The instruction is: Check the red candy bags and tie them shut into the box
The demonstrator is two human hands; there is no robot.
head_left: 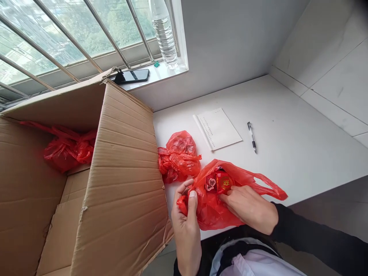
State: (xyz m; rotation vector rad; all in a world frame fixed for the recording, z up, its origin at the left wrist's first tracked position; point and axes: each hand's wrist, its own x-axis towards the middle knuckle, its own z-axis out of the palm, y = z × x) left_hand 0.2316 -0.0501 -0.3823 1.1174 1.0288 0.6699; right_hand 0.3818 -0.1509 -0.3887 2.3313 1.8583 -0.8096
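Observation:
A red plastic bag (212, 214) lies spread at the table's front edge with its mouth open. My left hand (186, 214) grips the bag's left edge between thumb and fingers. Inside the bag are small red packets: one gold-marked packet (224, 181) and a darker one with a pale printed patch (211, 184). My right hand (250, 205) reaches into the bag, its fingertips closed at the lower edge of the gold-marked packet. Part of those fingers is hidden by the hand itself. A knotted red bag (181, 153) rests just behind, beside the box.
A big open cardboard box (123, 172) stands on the left, another tied red bag (69, 149) inside it. On the white table (293, 126) lie a notebook (220, 128) and a pen (252, 137). The windowsill bears a phone (135, 76) and a water bottle (165, 38).

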